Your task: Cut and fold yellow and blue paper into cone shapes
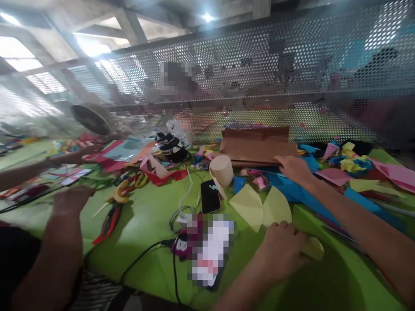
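In the head view, my left hand (282, 248) is low on the green table, its fingers curled, with a yellow paper piece (316, 249) sticking out from under its right side. Its fingertips are at the lower edge of two yellow paper pieces (248, 205) that lie side by side. Farther back, my right hand (295, 169) is closed at the front right edge of a brown folded sheet or bag (256, 149), which leans near the perforated screen. Blue paper (283, 188) lies beneath my right forearm.
Two phones (210, 196) (212, 255), cables and a tape roll (222, 170) are left of my hands. Orange-handled pliers (108, 224) and scissors lie farther left, beside another person's arm (66, 229). A perforated screen (210, 99) borders the table; coloured paper scraps (352, 160) crowd the right.
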Available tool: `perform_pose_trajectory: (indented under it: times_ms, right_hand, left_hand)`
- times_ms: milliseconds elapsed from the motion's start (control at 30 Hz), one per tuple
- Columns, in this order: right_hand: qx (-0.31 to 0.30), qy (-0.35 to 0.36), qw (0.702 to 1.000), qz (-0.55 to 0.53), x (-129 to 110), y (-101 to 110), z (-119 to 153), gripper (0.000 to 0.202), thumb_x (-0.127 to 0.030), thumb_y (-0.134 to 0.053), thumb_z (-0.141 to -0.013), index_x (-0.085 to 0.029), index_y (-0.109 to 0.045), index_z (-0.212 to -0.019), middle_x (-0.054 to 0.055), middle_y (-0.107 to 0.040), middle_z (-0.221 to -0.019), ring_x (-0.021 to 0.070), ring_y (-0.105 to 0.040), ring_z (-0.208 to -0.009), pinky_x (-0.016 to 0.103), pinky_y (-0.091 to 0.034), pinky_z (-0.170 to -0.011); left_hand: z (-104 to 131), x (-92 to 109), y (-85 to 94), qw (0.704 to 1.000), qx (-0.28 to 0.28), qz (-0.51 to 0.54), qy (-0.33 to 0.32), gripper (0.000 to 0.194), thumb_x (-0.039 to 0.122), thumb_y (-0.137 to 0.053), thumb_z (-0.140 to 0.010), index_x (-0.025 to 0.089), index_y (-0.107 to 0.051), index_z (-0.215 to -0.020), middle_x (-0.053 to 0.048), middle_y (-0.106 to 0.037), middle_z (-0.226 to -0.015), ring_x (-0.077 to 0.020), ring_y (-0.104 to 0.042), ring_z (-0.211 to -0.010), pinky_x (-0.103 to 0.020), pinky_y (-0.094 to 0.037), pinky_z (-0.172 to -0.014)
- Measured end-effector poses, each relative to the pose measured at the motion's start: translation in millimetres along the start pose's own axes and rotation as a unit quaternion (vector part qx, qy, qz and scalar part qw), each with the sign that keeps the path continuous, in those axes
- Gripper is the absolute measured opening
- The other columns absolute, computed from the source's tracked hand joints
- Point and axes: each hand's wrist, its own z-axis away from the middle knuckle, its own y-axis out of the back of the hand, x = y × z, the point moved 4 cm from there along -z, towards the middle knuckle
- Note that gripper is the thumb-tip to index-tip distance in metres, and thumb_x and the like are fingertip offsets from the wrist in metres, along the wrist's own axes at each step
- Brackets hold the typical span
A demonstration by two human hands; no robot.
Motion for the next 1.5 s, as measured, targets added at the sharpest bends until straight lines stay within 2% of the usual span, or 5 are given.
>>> perform_pose_trajectory:
  times_ms: [433, 933, 1167, 1333, 1500]
  right_hand:
    - [0.101, -0.093, 0.990, 0.019, 4.3, 55.6, -62.9, 0.045, -0.030, -0.028, -0.106, -0.019, -0.069, -0.120, 0.016, -0.077, -0.104, 0.0304, -0.069, -0.093, 0.035, -0.038, -0.071]
    - [0.014, 0.026, 0.999, -0.045, -56.2, 4.2, -29.5, 0.045, -0.024, -0.054, -0.096, -0.020, -0.057, -0.141, 0.015, -0.073, -0.127, 0.0302, -0.066, -0.117, 0.041, -0.048, -0.096]
    - [-0.002, 0.091, 0.990, -0.105, -16.8, 35.0, -1.4, 0.072, -0.047, -0.066, -0.091, -0.022, -0.045, -0.155, 0.013, -0.050, -0.160, 0.0330, -0.049, -0.144, 0.049, -0.038, -0.118]
    - [0.031, 0.022, 0.987, -0.153, 43.6, 74.4, 39.2, 0.060, -0.045, -0.057, -0.096, -0.026, -0.051, -0.152, 0.011, -0.061, -0.151, 0.0357, -0.060, -0.133, 0.053, -0.050, -0.107]
    - [-0.068, 0.017, 0.990, -0.119, 63.8, 59.0, 102.5, 0.056, -0.044, -0.063, -0.091, -0.027, -0.060, -0.144, 0.008, -0.069, -0.140, 0.0342, -0.065, -0.127, 0.049, -0.052, -0.103]
  left_hand:
    - [2.5, 5.3, 1.6, 0.998, -0.043, -0.023, -0.026, 0.045, 0.025, -0.052, -0.089, 0.018, -0.058, -0.133, -0.015, -0.069, -0.109, -0.0323, -0.065, -0.100, -0.044, -0.050, -0.078]
    - [2.8, 2.1, -7.9, 1.000, -0.004, -0.010, -0.023, 0.041, 0.036, -0.059, -0.089, 0.020, -0.063, -0.127, -0.012, -0.071, -0.102, -0.0310, -0.066, -0.099, -0.043, -0.052, -0.081]
    - [5.2, 3.7, 1.2, 1.000, -0.008, -0.006, -0.011, 0.044, 0.050, -0.060, -0.095, 0.021, -0.062, -0.129, -0.011, -0.071, -0.111, -0.0321, -0.066, -0.106, -0.046, -0.053, -0.086]
    - [5.2, 3.6, 2.2, 1.000, -0.023, -0.002, -0.014, 0.049, 0.048, -0.067, -0.093, 0.023, -0.059, -0.134, -0.010, -0.071, -0.116, -0.0319, -0.065, -0.111, -0.045, -0.053, -0.091]
    - [3.1, 1.4, 1.6, 0.999, -0.038, -0.001, -0.016, 0.054, 0.050, -0.070, -0.091, 0.023, -0.058, -0.136, -0.010, -0.069, -0.121, -0.0321, -0.063, -0.114, -0.045, -0.052, -0.094]
